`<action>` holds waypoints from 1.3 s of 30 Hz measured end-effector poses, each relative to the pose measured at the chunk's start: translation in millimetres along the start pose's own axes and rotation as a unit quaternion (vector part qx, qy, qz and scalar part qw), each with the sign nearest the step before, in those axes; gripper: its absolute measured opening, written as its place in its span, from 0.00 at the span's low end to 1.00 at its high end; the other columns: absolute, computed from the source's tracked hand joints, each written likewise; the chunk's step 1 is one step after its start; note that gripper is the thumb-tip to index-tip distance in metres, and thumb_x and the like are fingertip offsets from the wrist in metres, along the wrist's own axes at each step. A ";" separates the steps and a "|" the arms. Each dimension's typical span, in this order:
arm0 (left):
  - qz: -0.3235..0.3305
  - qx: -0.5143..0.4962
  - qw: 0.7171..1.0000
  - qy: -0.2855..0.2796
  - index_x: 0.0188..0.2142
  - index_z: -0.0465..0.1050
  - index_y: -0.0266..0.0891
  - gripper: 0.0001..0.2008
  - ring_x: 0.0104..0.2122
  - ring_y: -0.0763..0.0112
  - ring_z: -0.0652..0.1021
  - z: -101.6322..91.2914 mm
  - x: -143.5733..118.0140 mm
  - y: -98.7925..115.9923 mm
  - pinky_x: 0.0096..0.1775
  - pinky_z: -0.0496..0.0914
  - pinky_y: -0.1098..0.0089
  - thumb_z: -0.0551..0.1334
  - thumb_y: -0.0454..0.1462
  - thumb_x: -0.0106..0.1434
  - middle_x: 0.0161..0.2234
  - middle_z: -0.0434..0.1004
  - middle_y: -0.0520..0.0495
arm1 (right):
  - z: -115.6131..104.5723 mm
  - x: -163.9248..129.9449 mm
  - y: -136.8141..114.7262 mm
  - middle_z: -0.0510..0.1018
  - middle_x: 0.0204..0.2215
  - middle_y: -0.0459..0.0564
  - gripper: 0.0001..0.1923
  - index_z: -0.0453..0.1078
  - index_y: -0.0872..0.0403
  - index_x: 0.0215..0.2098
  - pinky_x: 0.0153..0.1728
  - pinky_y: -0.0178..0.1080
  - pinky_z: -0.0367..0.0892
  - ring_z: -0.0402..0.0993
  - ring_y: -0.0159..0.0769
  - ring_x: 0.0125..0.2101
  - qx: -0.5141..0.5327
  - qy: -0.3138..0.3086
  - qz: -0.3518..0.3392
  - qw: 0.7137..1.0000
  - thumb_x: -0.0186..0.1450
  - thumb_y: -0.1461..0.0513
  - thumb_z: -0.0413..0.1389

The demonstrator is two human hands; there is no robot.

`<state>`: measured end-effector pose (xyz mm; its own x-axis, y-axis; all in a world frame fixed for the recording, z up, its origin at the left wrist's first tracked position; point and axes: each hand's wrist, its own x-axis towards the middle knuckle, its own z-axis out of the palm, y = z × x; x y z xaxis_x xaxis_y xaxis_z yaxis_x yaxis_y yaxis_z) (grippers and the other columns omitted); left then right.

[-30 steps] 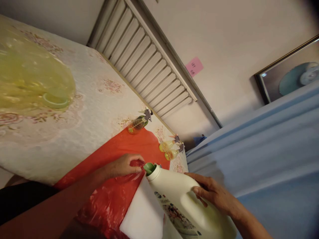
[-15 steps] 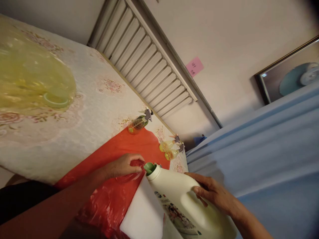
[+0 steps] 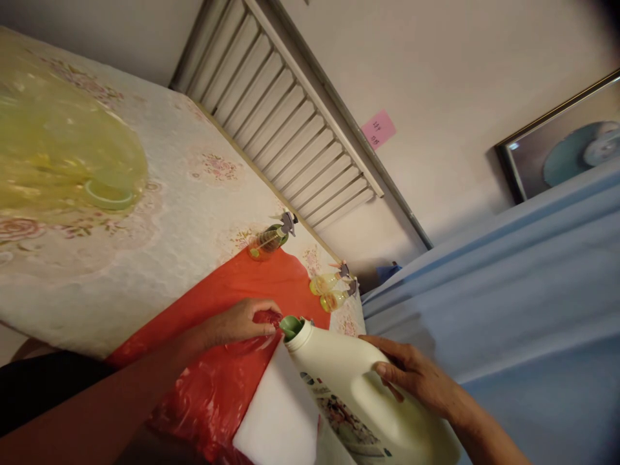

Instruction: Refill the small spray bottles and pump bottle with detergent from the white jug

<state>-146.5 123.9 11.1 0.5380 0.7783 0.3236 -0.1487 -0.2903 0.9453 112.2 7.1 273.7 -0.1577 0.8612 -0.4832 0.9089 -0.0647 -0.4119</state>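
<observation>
My right hand (image 3: pixel 419 378) is wrapped round the handle of a large cream detergent jug (image 3: pixel 339 358), tilted on its side. The jug has no cap on, and a green pouring spout (image 3: pixel 291 327) shows in its neck. Just left of that mouth, my left hand (image 3: pixel 249 321) pinches the gathered edge of a red plastic bag (image 3: pixel 198 394). A white block (image 3: pixel 281 413) lies between the bag and the jug; its lower part is out of frame. I cannot see whether any liquid is flowing.
A red sheet (image 3: pixel 213 294) covers part of the floral tablecloth (image 3: pixel 179 213). On it stands a spray bottle (image 3: pixel 270 240), with two yellowish spray bottles (image 3: pixel 334 300) farther right. A big yellow plastic bag (image 3: pixel 62 142) lies at left. Blue curtain (image 3: pixel 533 290) hangs at right, a radiator (image 3: pixel 290 110) behind.
</observation>
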 end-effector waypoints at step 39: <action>0.003 0.004 1.000 -0.004 0.45 0.77 0.42 0.15 0.47 0.61 0.79 -0.7 0.3 -1.6 0.50 0.71 0.67 0.64 0.39 0.58 0.45 0.83 0.50 | 0.5 0.4 -1.9 0.71 0.29 0.47 0.36 0.65 0.57 0.65 0.23 0.32 0.61 0.62 0.30 0.24 -0.001 -0.001 0.000 1.000 0.69 0.42 0.53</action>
<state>-146.6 125.0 9.7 0.5432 0.7726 0.3287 -0.1455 -0.2989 0.9431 110.3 7.4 273.9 -0.1579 0.8601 -0.4851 0.9101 -0.0638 -0.4094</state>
